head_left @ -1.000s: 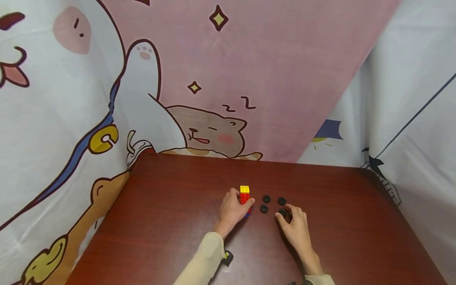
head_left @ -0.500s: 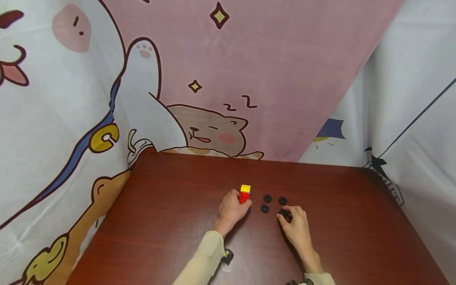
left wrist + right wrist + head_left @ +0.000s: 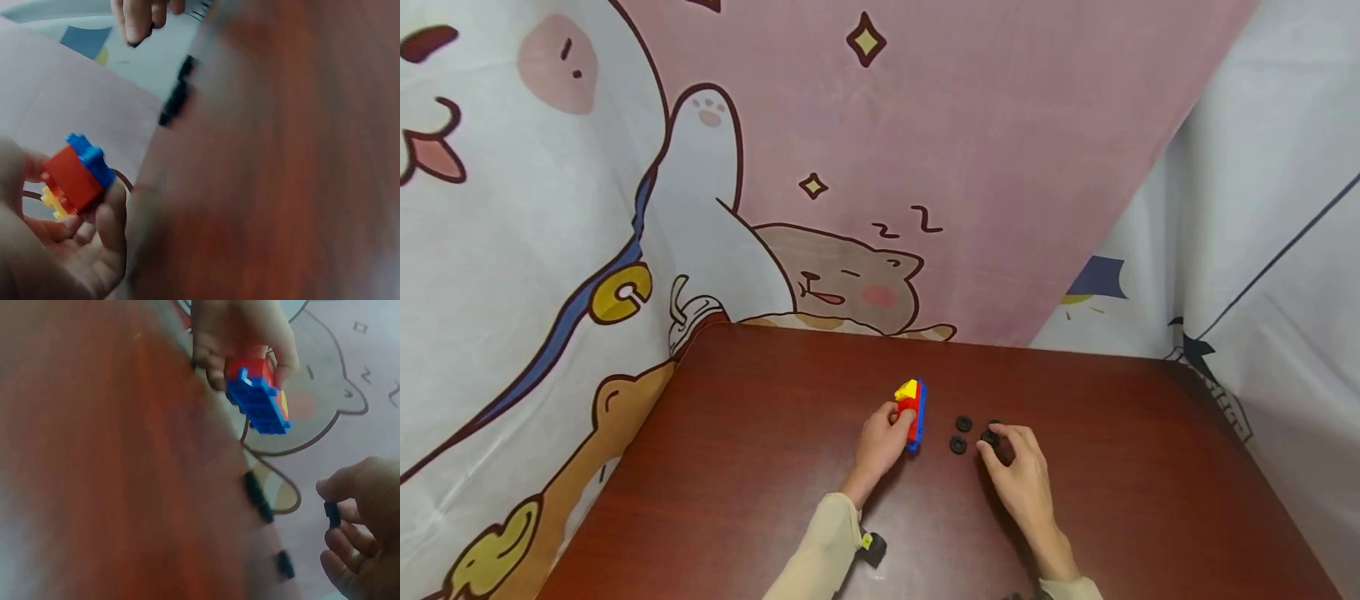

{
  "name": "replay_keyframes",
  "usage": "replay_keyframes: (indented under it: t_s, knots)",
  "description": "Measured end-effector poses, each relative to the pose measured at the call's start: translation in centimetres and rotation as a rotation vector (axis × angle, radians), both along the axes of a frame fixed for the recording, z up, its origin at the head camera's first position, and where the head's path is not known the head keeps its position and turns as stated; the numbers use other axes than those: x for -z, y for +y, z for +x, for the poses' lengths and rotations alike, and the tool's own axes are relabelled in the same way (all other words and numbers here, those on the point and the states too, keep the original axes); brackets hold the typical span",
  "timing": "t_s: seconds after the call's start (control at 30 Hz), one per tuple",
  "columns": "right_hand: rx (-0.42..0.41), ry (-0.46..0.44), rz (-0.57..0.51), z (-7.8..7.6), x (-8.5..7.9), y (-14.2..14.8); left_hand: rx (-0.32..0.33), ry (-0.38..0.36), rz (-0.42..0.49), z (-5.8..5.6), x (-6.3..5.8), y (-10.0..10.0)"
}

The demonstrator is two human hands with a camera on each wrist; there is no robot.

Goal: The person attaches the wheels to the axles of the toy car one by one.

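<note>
We are gripping the brick toy in our left hand, thumb and fingers curling round its red middle; its blue base is facing our right hand. The toy is sitting between the left and right edges of the table, nearer us than the far edge, and seems to be hanging just above the surface. Our right hand is pinching one black disc between thumb and fingertips. Beside it, two loose discs are lying near each other towards the left edge, and a third is showing partly behind our fingers.

We are judging the toy light, stiff and rather smooth, with joints that may be popping apart if twisted; the red sides are offering the safest hold. The disc is looking light and easily rolled, so its rim is suiting a gentle pinch.
</note>
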State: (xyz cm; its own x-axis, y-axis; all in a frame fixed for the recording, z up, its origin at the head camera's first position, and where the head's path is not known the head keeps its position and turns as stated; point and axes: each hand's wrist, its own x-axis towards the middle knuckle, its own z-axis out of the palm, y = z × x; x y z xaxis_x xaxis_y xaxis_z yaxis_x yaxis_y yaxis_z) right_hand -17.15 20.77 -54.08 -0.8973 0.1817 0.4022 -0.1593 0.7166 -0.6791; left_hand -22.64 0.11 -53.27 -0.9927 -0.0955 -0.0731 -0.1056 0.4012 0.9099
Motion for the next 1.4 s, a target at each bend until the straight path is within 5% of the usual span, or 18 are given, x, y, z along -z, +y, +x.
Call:
replay_keyframes:
  t_s: [0.13,0.27,0.57,0.93,1.13,1.4]
  knots:
    - [-0.072,0.093,-0.047,-0.4,-1.6,-0.9,0.035,-0.003,0.285,-0.1,-0.8,0.7]
    - [-0.163,0.199,-0.091,-0.9,-3.6,-1.9,0.088,0.014,0.422,-0.1,-2.6,1.6]
    - [-0.294,0.356,-0.139,-0.9,-9.0,-3.7,0.234,0.098,0.567,0.1,-7.6,2.8]
    - [-0.337,0.462,-0.187,-1.0,-12.2,-4.0,0.401,0.141,0.695,0.7,-11.4,2.4]
    - [-0.382,0.461,-0.21,-1.3,-13.4,-4.2,0.48,0.114,0.78,1.4,-12.4,2.0]
    - [-0.43,0.43,-0.253,-1.3,-13.3,-4.5,0.509,0.05,0.795,1.3,-12.7,2.0]
